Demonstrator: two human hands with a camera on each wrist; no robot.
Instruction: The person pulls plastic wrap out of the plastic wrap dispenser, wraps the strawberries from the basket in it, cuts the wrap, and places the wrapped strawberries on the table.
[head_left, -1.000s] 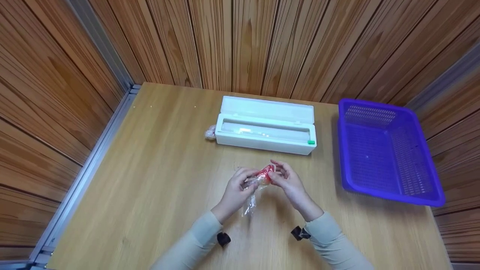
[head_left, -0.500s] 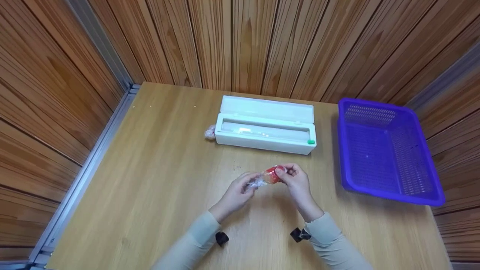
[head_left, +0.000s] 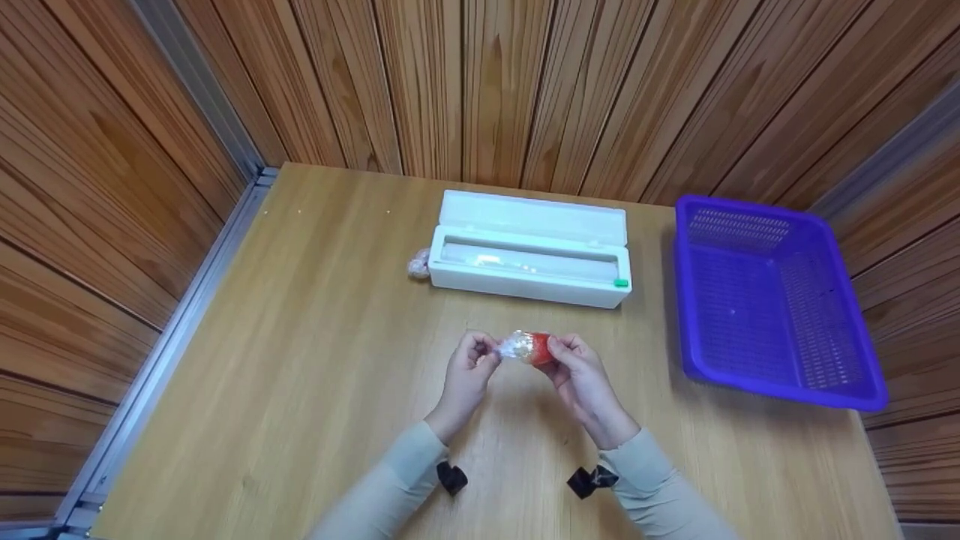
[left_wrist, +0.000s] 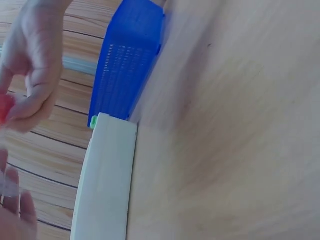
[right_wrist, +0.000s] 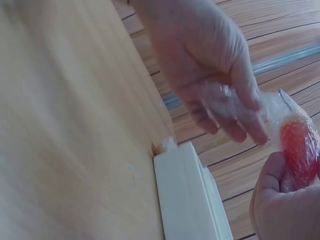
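My right hand point(head_left: 587, 382) holds a small rounded item point(head_left: 540, 349), red at one end and pale yellowish at the other, wrapped in clear cling film. From its left side runs a gathered tail of film point(head_left: 511, 346), pinched between the thumb and fingers of my left hand point(head_left: 463, 382). The right wrist view shows the red part point(right_wrist: 299, 152) through the wrinkled film, with the left hand point(right_wrist: 210, 60) at the loose tail. Both hands are raised over the table, in front of a white cling film dispenser point(head_left: 529, 289) whose lid point(head_left: 532, 217) stands open.
Another film-wrapped bundle point(head_left: 418, 264) lies against the dispenser's left end. A purple plastic basket point(head_left: 686, 300) stands at the right side of the table point(head_left: 315, 360). Wood-plank walls point(head_left: 495, 90) rise behind and at both sides.
The wrapped item has turned so its red end points right, in the right hand. The film that hung down is now drawn out leftward as a gathered tail, pinched by the left hand.
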